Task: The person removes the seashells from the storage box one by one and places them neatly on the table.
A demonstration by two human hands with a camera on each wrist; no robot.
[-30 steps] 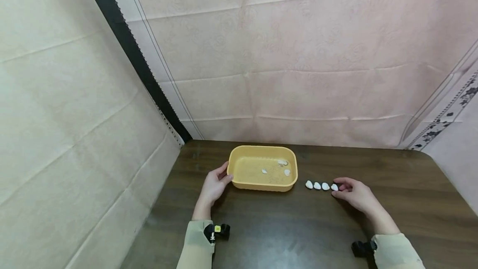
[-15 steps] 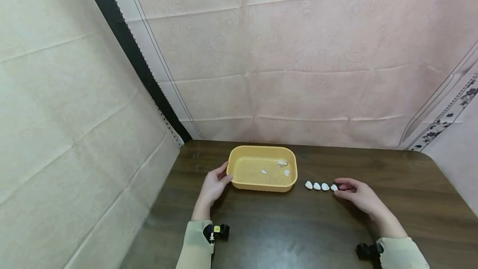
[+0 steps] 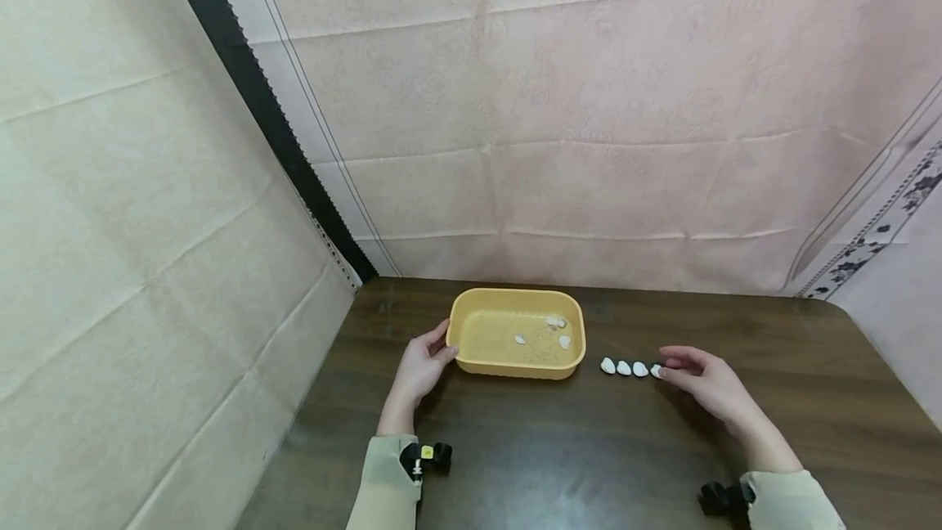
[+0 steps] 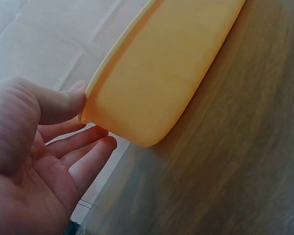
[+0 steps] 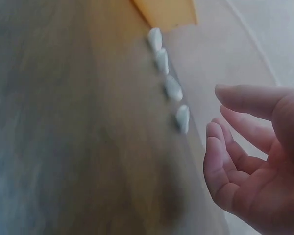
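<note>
My left hand [image 3: 424, 364] pinches the left end of a shallow yellow plastic tub [image 3: 466, 365], thumb at the rim and fingertips against the outer wall; the left wrist view shows this grip from close by. To the tub's right, several small white shell-like pieces [image 3: 624, 368] lie in a short row. At the row's right end my right hand [image 3: 702, 383] hovers, partly covering the last white piece [image 5: 183, 119] in the head view. From the right wrist, its fingers look loosely bent, thumb and forefinger apart, with nothing between them.
Several more white pieces [image 3: 564, 342] and some fine grit lie inside the tub. The dark wooden table [image 3: 545, 448] meets a pale cloth wall [image 3: 589, 211] at its back edge. Another cloth wall [image 3: 184, 309] rises on the left.
My right hand has drawn slightly rightward and lifted off the last white piece at the end of the row. The left hand and tub stay put.
</note>
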